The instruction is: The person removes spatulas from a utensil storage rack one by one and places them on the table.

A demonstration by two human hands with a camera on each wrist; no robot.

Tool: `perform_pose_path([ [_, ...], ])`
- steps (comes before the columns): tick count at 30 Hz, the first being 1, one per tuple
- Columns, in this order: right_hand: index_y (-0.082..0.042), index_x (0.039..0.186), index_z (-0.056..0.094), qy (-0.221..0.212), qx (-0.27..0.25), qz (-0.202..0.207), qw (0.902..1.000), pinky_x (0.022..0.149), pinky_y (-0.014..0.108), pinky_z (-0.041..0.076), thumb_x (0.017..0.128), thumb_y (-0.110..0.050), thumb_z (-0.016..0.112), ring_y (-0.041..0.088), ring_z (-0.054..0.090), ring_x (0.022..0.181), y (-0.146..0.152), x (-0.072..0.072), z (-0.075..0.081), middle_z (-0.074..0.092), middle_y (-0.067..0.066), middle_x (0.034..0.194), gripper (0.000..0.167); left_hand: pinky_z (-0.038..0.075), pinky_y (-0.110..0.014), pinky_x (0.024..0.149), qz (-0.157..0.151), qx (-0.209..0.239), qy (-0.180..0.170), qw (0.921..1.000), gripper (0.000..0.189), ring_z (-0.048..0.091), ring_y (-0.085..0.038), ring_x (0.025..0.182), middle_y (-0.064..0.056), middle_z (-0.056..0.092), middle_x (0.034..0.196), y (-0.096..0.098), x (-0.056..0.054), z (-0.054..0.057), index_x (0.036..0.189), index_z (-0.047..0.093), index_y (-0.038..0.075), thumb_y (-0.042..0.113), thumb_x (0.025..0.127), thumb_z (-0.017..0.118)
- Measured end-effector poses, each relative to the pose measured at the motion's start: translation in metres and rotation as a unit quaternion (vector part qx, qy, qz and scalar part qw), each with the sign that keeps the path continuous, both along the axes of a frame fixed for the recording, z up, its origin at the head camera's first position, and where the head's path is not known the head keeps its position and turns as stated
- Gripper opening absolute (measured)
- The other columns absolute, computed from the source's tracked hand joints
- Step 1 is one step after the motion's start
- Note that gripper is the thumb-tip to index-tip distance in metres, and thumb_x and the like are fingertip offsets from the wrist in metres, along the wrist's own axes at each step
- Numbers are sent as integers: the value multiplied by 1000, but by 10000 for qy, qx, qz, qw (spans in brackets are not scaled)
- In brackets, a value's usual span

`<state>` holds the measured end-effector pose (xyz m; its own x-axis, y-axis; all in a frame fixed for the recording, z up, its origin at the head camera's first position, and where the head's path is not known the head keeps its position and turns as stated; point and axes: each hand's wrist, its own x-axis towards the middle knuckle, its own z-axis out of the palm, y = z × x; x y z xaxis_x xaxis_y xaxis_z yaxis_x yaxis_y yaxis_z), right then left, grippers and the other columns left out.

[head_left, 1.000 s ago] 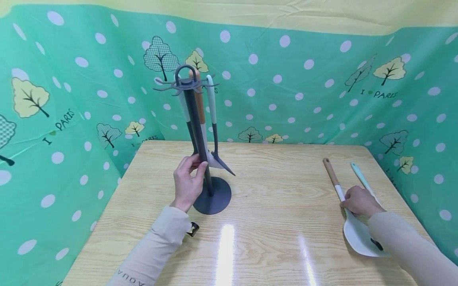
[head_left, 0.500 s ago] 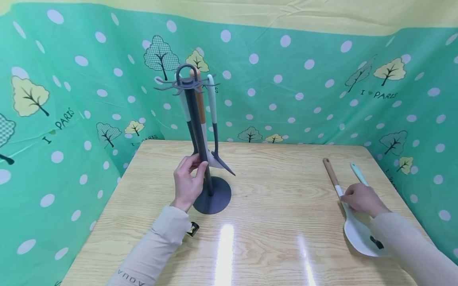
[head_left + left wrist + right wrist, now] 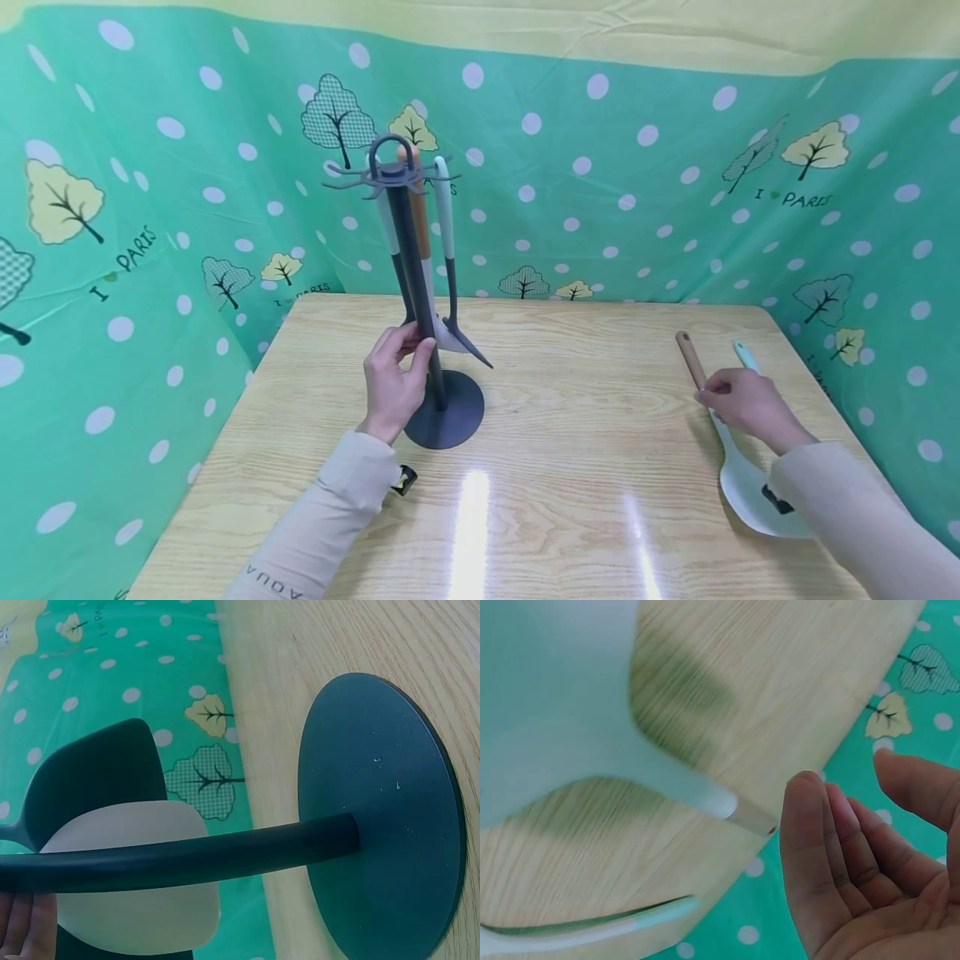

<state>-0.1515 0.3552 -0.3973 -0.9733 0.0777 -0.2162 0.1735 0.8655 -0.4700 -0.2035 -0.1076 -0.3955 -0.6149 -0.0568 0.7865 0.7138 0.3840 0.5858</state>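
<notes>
My left hand (image 3: 395, 379) grips the pole of a dark utensil stand (image 3: 444, 433), thumb in front and fingers behind. Several utensils hang from its hooks at the back: one with a wood-brown handle (image 3: 420, 221), others with mint handles (image 3: 444, 208). The left wrist view shows a white utensil head (image 3: 135, 922) and a dark one (image 3: 97, 776) behind the pole. At the right, a pale, broad-headed spatula (image 3: 750, 500) with a brown handle lies on the table. My right hand (image 3: 750, 404) hovers over its handle, thumb and fingers apart with nothing between them (image 3: 870, 870).
Another utensil with a mint handle (image 3: 746, 356) lies right of the spatula, partly hidden under my right hand. The wooden table (image 3: 570, 400) is backed and flanked by a green dotted curtain (image 3: 570, 183). Small black pieces show beside both sleeves.
My right hand has moved up along the spatula, away from its head and toward the brown handle. The left hand and the stand stay in place.
</notes>
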Motion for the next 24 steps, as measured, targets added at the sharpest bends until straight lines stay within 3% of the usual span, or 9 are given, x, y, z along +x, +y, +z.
perform_pose_path([
  [4,7,105,61,338,-118,68,9993,57,30,50,93,-20,60,20,57,70,-10,0,0,64,14,89,30,58,-43,68,-8,-10,8,10000,19,63,-32,75,-24,62,84,4,9,13,99,64,-13,-12,80,68],
  [9,7,105,61,540,-333,76,9980,57,31,50,93,-18,61,20,56,68,-22,0,1,63,14,89,27,58,-39,69,9,-13,1,10000,19,63,-30,75,-22,62,84,4,10,13,99,65,-11,-12,80,68],
  [19,4,105,64,988,-502,259,9935,58,30,49,94,-21,62,21,56,71,-47,2,-4,65,15,92,27,58,-43,68,22,-76,-5,10000,19,63,-33,75,-24,62,83,5,14,19,98,64,-13,-13,80,68],
  [21,3,104,65,1085,-556,383,9918,59,29,50,93,-20,62,20,58,74,-51,3,-4,60,22,119,25,58,-44,68,26,-85,-29,10000,18,63,-33,75,-24,62,84,5,14,19,98,64,-13,-13,80,68],
  [24,3,101,66,1285,-629,512,9884,60,27,51,92,-16,63,21,61,79,-58,4,-4,22,24,153,21,58,-45,68,14,-79,-39,10000,19,63,-33,76,-24,62,84,5,14,19,98,64,-13,-13,80,68],
])
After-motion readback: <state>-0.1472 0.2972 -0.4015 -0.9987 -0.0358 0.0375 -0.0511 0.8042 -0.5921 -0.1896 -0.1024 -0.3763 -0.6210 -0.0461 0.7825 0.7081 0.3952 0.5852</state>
